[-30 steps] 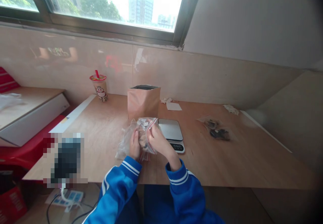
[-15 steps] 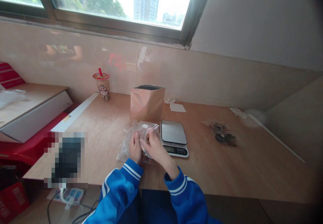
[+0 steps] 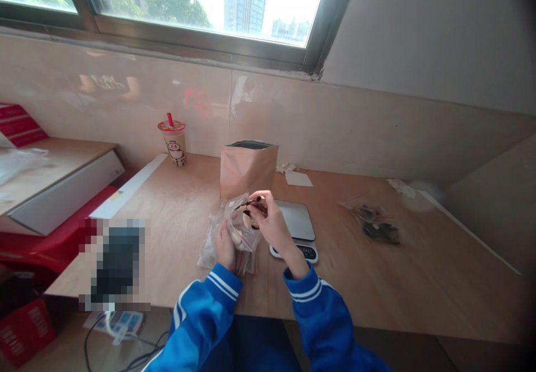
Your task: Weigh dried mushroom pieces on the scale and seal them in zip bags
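My left hand [image 3: 225, 244] is closed on a clear zip bag [image 3: 244, 243] with a red seal line, its mouth gaping and pale pieces inside. Just above the bag's opening, my right hand [image 3: 272, 221] pinches a small bunch of flat dried pieces [image 3: 254, 213], some dark brown, some pale; their exact kind is unclear. More clear plastic bags [image 3: 208, 252] lie beneath my left hand. To the right, partly covered by my right forearm, sits a white kitchen scale [image 3: 298, 221] with a bare metal plate. An open brown paper pouch [image 3: 248, 168] stands upright behind the bags.
A drink cup [image 3: 176, 147] with a red straw stands back left. Two clear bags of dark pieces [image 3: 380, 232] lie at right. White paper [image 3: 298, 179] rests by the wall. A blurred dark object [image 3: 117, 263] and cables [image 3: 144, 341] are at the left.
My right hand has come up out of the zip bag, now holding the dried pieces. The bag's mouth is wider and tilted. The whole view has shifted slightly.
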Demonstrator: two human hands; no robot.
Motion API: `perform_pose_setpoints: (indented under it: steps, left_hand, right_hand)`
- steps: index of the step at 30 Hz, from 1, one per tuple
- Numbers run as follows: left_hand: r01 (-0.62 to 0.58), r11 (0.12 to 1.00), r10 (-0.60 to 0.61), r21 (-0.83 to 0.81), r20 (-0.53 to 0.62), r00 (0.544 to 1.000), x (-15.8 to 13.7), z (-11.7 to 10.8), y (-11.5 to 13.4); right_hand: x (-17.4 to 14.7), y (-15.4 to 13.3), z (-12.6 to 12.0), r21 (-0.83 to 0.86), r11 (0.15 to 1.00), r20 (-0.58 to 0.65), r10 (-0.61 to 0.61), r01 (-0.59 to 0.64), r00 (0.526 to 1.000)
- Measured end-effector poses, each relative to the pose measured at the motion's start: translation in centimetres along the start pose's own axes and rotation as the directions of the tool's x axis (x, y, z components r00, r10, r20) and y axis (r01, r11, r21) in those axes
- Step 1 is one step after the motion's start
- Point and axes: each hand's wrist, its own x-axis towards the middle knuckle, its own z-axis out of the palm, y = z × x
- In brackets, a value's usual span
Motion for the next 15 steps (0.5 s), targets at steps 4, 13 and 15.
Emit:
perform_pose_setpoints:
  steps: [4, 13, 15]
  left_hand:
    - [0.014, 1.000, -0.014, 0.001, -0.043, 0.999, -0.5, 0.3, 0.7]
    - [0.054, 0.997, -0.055, -0.062, -0.019, 0.998, -0.6, 0.4, 0.7]
    - [0.055, 0.997, -0.056, -0.054, -0.021, 0.998, -0.6, 0.4, 0.6]
  right_hand:
    - [3.5, -0.9, -0.3, 0.061, 0.992, -0.235, -0.091, 0.108, 0.968]
    - [17.1, -2.3, 0.0, -0.317, 0.866, -0.301, -0.478, 0.386, 0.826]
    - [18.3, -1.8, 0.4, -0.407, 0.819, -0.191, -0.509, 0.404, 0.840]
